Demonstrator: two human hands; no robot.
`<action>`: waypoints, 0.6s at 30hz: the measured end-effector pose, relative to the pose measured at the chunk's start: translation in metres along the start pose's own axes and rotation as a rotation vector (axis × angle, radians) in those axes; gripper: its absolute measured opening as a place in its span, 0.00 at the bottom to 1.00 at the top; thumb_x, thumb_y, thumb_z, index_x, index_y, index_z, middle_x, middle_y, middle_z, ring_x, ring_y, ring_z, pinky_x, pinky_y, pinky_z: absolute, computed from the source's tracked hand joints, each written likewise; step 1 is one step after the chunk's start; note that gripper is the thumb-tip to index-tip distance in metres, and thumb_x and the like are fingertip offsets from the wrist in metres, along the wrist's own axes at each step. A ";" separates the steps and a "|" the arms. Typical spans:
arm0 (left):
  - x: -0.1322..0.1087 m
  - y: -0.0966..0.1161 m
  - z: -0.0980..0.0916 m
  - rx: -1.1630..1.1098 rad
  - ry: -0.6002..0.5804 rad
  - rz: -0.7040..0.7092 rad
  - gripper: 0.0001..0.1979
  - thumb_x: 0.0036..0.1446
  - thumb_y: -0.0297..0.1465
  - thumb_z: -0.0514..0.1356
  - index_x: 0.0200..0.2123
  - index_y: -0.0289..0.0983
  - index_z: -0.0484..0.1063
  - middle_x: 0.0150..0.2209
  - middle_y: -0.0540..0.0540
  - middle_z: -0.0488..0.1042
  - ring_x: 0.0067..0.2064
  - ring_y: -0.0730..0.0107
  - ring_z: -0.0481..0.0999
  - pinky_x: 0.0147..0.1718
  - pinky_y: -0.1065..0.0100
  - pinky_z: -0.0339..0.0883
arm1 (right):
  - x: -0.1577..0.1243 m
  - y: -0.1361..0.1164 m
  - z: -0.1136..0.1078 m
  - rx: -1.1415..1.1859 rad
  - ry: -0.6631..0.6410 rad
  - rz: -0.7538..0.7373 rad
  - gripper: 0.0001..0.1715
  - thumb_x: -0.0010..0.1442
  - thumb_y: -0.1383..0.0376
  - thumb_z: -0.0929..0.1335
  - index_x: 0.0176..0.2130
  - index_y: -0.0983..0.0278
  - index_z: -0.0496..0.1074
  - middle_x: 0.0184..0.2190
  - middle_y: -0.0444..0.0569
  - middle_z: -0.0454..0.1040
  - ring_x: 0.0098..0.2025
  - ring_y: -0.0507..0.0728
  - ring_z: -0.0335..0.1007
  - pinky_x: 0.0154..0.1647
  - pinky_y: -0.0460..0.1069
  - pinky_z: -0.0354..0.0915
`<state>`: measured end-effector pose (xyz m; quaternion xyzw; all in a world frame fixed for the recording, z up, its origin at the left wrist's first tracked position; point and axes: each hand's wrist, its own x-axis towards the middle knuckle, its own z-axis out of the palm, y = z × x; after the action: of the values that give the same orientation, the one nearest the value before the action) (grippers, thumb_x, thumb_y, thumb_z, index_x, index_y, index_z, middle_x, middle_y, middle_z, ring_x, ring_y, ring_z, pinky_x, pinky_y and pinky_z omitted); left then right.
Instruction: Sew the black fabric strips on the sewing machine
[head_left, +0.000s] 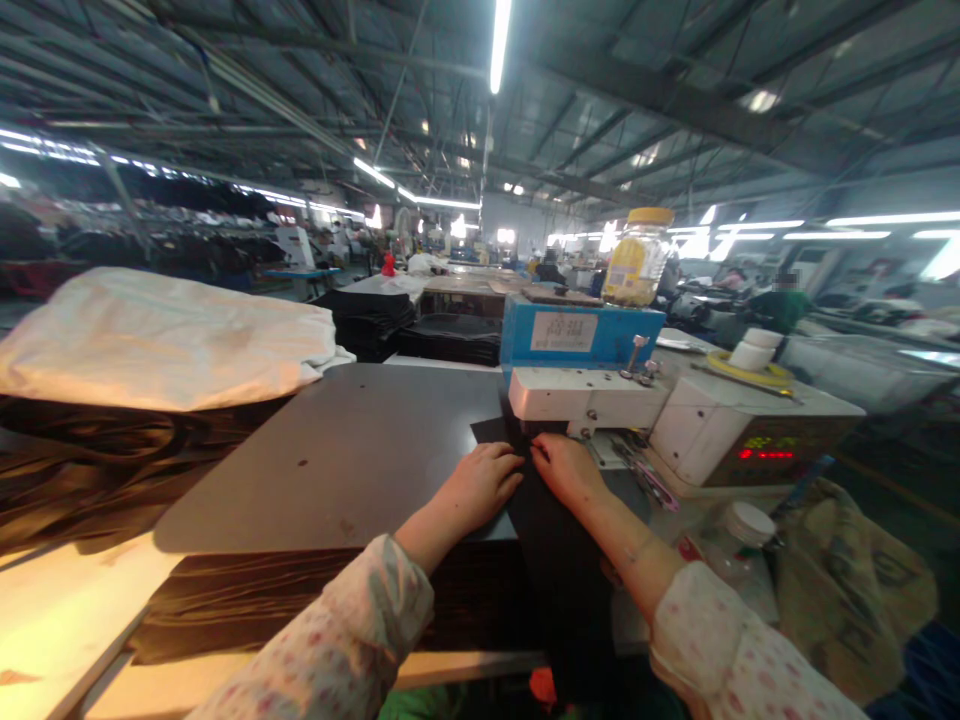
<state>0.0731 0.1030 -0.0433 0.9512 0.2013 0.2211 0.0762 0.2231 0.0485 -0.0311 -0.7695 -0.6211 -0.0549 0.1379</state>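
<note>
A strip of black fabric (559, 560) runs from my lap up under the head of a white sewing machine (592, 395). My left hand (480, 483) lies flat on the fabric's left edge, fingers stretched toward the needle. My right hand (566, 465) rests on the fabric just right of it, fingers curled down and pressing the cloth close to the presser foot. Both hands nearly touch at the fingertips. The needle itself is hidden behind the machine head and my fingers.
A dark grey table top (337, 450) spreads left of the machine. A white cloth bundle (165, 335) lies on dark fabric at the left. A blue box (577, 335) with a yellow-lidded jar (637, 260) stands behind the machine. Its control panel (765, 450) shows red digits.
</note>
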 end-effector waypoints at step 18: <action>0.000 -0.001 0.002 -0.025 0.007 0.000 0.14 0.58 0.32 0.50 0.45 0.36 0.68 0.47 0.42 0.67 0.48 0.65 0.66 0.49 0.64 0.60 | 0.001 0.001 0.004 -0.007 0.037 -0.022 0.13 0.58 0.65 0.58 0.37 0.63 0.70 0.35 0.49 0.75 0.37 0.53 0.70 0.35 0.45 0.58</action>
<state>0.0734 0.1037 -0.0454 0.9495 0.1988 0.2267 0.0874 0.2239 0.0504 -0.0349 -0.7621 -0.6266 -0.0728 0.1462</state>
